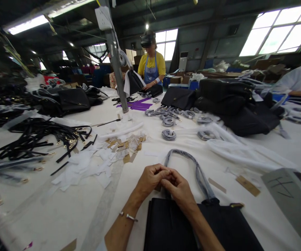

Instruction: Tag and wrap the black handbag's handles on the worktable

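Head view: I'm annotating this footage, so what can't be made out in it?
Head view:
Anything pinched between left hand and right hand: hidden by the hands.
Black bag: near end cut off by bottom edge.
Grey device: right part cut off by right edge.
Brown tag beside it: any print too small.

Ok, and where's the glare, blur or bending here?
Head view: the upper-right window is blown out white and the tube light glares; head view, lower left: straps look smeared; head view: left hand and right hand look clearer; head view: the pole leans, perhaps partly lens distortion.
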